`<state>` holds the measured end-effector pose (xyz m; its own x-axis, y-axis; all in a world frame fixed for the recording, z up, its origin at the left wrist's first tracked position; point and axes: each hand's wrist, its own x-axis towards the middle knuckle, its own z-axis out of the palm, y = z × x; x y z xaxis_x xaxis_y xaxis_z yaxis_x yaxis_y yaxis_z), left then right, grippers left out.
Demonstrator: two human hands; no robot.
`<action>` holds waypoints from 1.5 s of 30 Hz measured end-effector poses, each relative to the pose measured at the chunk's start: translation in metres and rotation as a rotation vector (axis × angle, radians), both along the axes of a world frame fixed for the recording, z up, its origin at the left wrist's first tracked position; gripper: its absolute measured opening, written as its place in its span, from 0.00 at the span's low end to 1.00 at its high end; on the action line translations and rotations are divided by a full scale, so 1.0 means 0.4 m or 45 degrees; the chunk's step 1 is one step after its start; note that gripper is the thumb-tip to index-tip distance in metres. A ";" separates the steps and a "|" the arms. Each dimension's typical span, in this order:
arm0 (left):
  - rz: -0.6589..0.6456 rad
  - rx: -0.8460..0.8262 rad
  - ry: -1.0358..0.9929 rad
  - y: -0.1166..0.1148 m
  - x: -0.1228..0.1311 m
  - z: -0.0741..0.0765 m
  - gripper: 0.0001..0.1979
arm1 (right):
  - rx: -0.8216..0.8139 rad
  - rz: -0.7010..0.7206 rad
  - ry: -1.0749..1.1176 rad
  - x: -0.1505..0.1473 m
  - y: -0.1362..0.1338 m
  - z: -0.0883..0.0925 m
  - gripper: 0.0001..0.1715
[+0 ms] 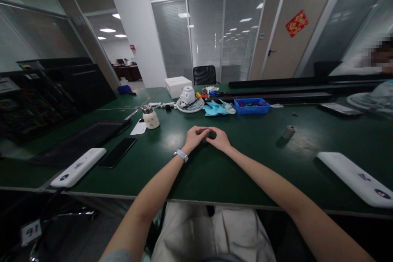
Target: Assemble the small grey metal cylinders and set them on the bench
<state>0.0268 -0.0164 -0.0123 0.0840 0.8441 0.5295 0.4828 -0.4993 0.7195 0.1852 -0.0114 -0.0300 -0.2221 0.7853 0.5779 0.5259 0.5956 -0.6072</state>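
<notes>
Green bench [276, 151]: near its middle, the left hand [194, 136] and right hand [218, 137] pinch one small dark part [206, 132] tight. The white round fan grille [190, 105] and blue plastic blades [217, 108] lie apart by the far edge, so much looks undone.

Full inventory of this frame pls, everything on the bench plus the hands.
table: one, green, fills the view
fan grille with motor: one, white, far centre
fan blades: several, light blue, right of the grille
tray: one, blue, right of the blades
box: one, white, behind the grille
jar: one, cream, left of centre
phone: one, black, near left
slabs: two, white, near left and near right
roll: one, grey, right of the hands
small part: one, dark, pinched between both hands
left hand: one, watch on wrist, centre
right hand: one, bare, touching the left
</notes>
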 end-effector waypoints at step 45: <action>0.384 -0.296 0.137 -0.003 -0.168 -0.030 0.22 | -0.180 -0.843 -0.499 0.568 -0.131 0.029 0.28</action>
<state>-0.0405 -0.0177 -0.0243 -0.1419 0.9356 0.3233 0.6616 -0.1533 0.7340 0.4123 -0.0639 -0.0183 0.1514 0.8858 0.4387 0.9363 0.0137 -0.3508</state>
